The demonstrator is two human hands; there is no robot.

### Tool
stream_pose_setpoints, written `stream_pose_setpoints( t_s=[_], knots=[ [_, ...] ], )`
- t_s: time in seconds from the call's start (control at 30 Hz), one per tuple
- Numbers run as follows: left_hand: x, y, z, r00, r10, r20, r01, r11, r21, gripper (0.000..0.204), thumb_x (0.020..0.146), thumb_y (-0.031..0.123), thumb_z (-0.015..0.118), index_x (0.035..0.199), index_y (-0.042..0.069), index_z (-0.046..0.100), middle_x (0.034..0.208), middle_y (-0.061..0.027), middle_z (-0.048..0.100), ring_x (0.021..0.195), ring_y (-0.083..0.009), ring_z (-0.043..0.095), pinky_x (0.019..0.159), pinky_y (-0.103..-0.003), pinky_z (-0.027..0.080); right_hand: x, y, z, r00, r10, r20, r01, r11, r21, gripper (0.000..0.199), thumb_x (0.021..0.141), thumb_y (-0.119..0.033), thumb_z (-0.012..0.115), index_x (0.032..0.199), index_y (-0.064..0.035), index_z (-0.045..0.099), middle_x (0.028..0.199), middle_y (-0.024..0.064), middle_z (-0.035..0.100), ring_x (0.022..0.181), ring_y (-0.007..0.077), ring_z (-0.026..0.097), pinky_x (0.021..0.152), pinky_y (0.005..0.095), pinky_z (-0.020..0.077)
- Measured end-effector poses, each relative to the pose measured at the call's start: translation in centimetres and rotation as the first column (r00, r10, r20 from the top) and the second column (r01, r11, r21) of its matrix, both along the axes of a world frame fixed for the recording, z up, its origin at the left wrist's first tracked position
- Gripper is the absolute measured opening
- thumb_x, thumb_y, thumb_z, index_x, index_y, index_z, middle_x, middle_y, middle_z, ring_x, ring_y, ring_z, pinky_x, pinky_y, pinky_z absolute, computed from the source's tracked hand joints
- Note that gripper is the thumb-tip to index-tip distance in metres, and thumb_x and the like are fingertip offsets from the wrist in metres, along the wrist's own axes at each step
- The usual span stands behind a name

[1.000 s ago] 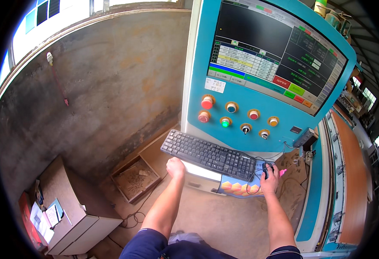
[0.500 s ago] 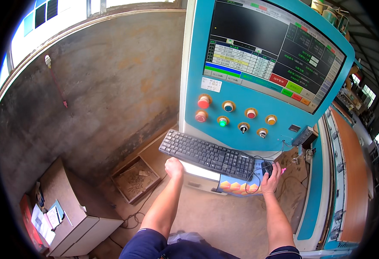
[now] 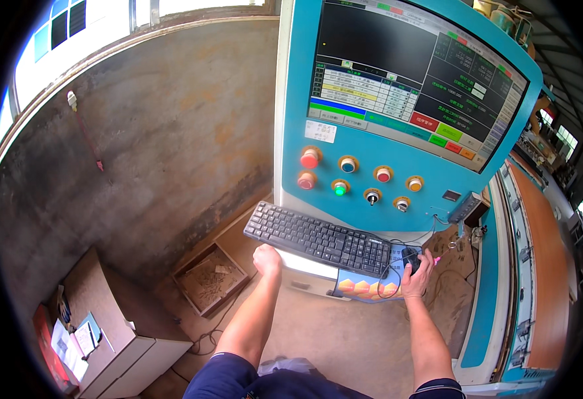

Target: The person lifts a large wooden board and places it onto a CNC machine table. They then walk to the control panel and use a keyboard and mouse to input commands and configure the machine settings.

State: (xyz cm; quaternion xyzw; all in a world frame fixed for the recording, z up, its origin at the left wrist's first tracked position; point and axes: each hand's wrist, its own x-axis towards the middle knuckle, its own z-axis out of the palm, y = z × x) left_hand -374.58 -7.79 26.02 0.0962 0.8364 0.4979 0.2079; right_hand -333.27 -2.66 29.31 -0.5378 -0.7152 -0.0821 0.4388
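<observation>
Right hand (image 3: pixel 416 278) cups the black mouse (image 3: pixel 410 258), fingers closed over it. Left hand (image 3: pixel 267 258), a loose fist gripping nothing, rests against the keyboard (image 3: pixel 318 238) front edge.

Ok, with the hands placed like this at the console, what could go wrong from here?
1. The left hand rests at the front edge of the black keyboard; it could press a key unintentionally.
2. The right hand is on the mouse, whose cables trail loosely nearby and could snag.
3. The keyboard overhangs its shelf and could get pushed off.

Black mouse (image 3: pixel 411 258) beside black keyboard (image 3: pixel 318 237)
</observation>
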Motion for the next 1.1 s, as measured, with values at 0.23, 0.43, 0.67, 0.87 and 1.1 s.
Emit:
stream_pose_setpoints(
  t_s=[0.23, 0.43, 0.67, 0.87, 1.1],
  knots=[
    [0.0, 0.1, -0.2, 1.000, -0.015, -0.017, 0.015, 1.000, 0.000, 0.046, 0.092, 0.028, 0.039, 0.102, -0.005, 0.070, 0.108, -0.0289, 0.067, 0.105, -0.0449, 0.063, 0.094, -0.050, 0.048, 0.1, 0.1, -0.1, 1.000, 0.000, 0.002, 0.000, 1.000, -0.001, 0.038, 0.082, -0.019, 0.060, 0.112, 0.0017, 0.048, 0.138, 0.0279, 0.043, 0.129, 0.0463, 0.040, 0.112, 0.0543, 0.0287],
    [0.0, 0.2, -0.4, 1.000, -0.014, -0.025, 0.014, 1.000, 0.007, 0.046, 0.092, 0.027, 0.039, 0.101, -0.006, 0.070, 0.107, -0.0290, 0.067, 0.105, -0.0449, 0.063, 0.094, -0.050, 0.048, 0.1, 0.2, -0.3, 1.000, 0.008, -0.019, -0.008, 1.000, 0.008, 0.031, 0.084, -0.018, 0.059, 0.105, 0.0001, 0.045, 0.138, 0.0287, 0.043, 0.128, 0.0466, 0.039, 0.111, 0.0543, 0.0291],
    [-0.4, 0.4, -1.1, 0.998, -0.041, -0.038, 0.041, 0.999, -0.016, 0.046, 0.093, 0.028, 0.039, 0.101, -0.006, 0.070, 0.107, -0.0290, 0.068, 0.105, -0.0452, 0.063, 0.094, -0.050, 0.047, 0.1, 0.2, -0.4, 0.999, 0.023, -0.049, -0.024, 1.000, -0.002, 0.032, 0.085, -0.019, 0.059, 0.105, 0.0005, 0.045, 0.138, 0.0289, 0.043, 0.129, 0.0466, 0.039, 0.112, 0.0545, 0.0281],
    [-0.3, 0.3, -1.0, 0.995, -0.060, -0.077, 0.059, 0.998, -0.021, 0.046, 0.093, 0.027, 0.038, 0.099, -0.006, 0.070, 0.106, -0.0293, 0.067, 0.104, -0.0450, 0.064, 0.094, -0.050, 0.048, 0.1, 0.3, -0.5, 0.999, 0.018, -0.040, -0.018, 1.000, 0.001, 0.034, 0.084, -0.021, 0.060, 0.106, 0.0011, 0.045, 0.132, 0.0272, 0.045, 0.126, 0.0458, 0.041, 0.112, 0.0547, 0.0286],
    [-0.2, 0.3, -0.7, 0.999, -0.020, -0.035, 0.020, 1.000, -0.002, 0.046, 0.093, 0.028, 0.039, 0.100, -0.005, 0.070, 0.106, -0.0289, 0.068, 0.104, -0.0453, 0.063, 0.093, -0.050, 0.048, 0.0, 0.2, -0.5, 0.999, 0.003, -0.048, -0.003, 1.000, 0.012, 0.041, 0.082, -0.020, 0.061, 0.113, 0.0021, 0.047, 0.122, 0.0240, 0.047, 0.119, 0.0431, 0.044, 0.107, 0.0535, 0.0330]
  ],
)
